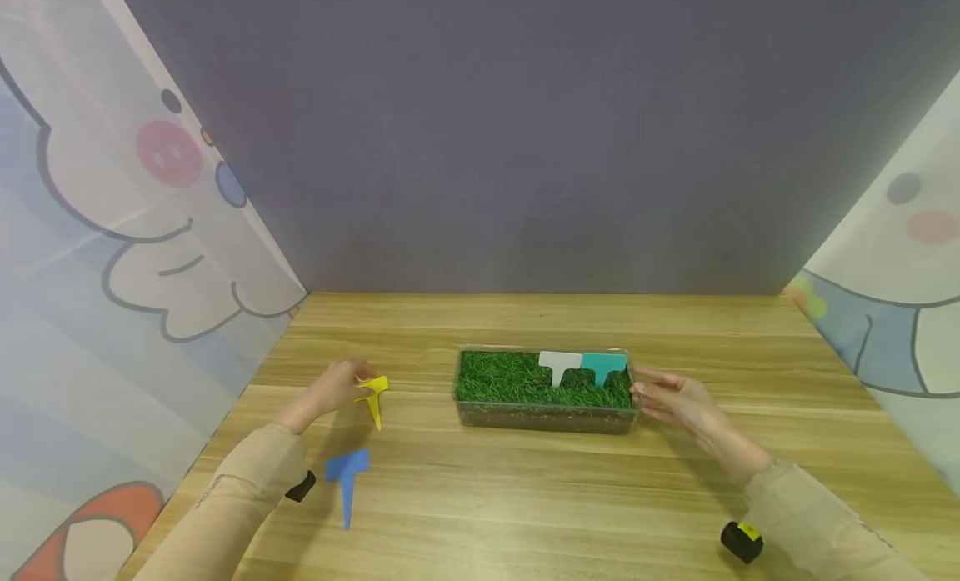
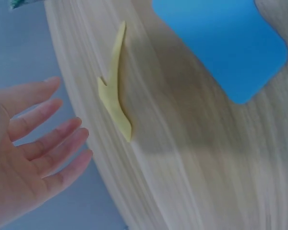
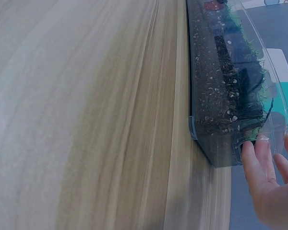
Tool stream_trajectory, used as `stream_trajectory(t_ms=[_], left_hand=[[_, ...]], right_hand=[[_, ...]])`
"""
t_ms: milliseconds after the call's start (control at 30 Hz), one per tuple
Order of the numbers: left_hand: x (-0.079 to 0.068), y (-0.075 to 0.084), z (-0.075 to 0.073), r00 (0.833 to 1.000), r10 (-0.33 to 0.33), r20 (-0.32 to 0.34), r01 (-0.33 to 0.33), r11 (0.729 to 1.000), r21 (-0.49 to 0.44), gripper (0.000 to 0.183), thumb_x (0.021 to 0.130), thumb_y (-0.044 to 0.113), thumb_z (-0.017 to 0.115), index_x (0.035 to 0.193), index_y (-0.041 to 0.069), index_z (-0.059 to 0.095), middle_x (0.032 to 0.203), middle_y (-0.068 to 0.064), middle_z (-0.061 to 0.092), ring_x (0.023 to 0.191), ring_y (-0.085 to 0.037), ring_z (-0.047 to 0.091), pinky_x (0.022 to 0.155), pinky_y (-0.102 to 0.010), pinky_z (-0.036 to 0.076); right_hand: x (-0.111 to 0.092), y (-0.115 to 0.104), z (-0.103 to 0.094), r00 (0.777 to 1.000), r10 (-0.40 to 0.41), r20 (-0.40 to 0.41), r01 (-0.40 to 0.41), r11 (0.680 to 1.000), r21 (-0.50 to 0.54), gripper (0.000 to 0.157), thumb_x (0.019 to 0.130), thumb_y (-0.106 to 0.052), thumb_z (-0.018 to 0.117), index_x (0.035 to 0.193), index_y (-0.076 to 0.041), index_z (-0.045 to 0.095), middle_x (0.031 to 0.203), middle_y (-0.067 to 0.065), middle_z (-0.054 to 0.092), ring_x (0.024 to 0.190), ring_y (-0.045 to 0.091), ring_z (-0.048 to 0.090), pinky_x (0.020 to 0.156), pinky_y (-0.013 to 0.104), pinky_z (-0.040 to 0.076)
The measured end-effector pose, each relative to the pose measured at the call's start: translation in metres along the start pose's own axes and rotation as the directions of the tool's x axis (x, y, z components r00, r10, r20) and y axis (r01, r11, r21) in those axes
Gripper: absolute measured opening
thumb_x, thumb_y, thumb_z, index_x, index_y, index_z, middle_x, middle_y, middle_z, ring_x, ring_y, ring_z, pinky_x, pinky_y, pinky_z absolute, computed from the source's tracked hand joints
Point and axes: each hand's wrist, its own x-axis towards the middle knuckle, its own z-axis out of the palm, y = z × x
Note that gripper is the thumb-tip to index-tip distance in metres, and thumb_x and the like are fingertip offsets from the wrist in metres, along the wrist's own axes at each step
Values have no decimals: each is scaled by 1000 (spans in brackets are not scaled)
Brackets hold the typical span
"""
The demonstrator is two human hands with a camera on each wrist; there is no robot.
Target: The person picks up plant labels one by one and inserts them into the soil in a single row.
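My left hand (image 1: 341, 387) reaches over a yellow T-shaped plant label (image 1: 377, 408) on the table, overlapping its edge in the head view. In the left wrist view, its fingers spread beside the yellow label (image 2: 116, 91), with a gap between. A blue plant label (image 1: 347, 473) lies nearer, by the left sleeve. At the right end of a clear planter box (image 1: 543, 418), my right hand (image 1: 678, 404) rests its fairly straight fingertips against the end wall. Green grass tops dark soil in the box; a white label (image 1: 560, 362) and a teal label (image 1: 603, 364) stand in its right half.
The wooden table (image 1: 510, 498) reaches back to a grey panel (image 1: 525, 147). Cartoon-printed sheets (image 1: 112, 231) flank it left and right. Black wrist devices (image 1: 741, 542) sit under both sleeves.
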Motion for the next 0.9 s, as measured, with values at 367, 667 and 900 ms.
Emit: stream_trajectory(t_ms=[367, 667, 900], left_hand=[[9, -7, 8, 995, -84, 45, 83, 996, 34, 31, 76, 5, 66, 102, -10, 57, 98, -25, 57, 92, -40, 53, 76, -46, 47], [16, -13, 11, 990, -121, 77, 118, 992, 33, 34, 73, 4, 68, 102, -10, 57, 97, -24, 57, 90, -38, 53, 76, -46, 47], [21, -16, 15, 987, -127, 99, 124, 991, 43, 37, 72, 5, 70, 102, -10, 57, 100, -26, 56, 93, -40, 52, 79, -49, 45]], right_hand=[[0, 0, 0, 1000, -7, 2, 7, 1000, -3, 62, 86, -17, 57, 134, 6, 25, 102, 3, 62, 90, 9, 60, 83, 27, 47], [-1, -2, 2, 1000, 10, -16, -10, 1000, 20, 63, 85, -17, 60, 133, 5, 26, 99, 2, 63, 88, 9, 61, 82, 27, 47], [-1, -3, 2, 1000, 16, -19, -16, 1000, 8, 64, 85, -18, 60, 134, 5, 25, 101, 4, 63, 88, 9, 60, 82, 27, 47]])
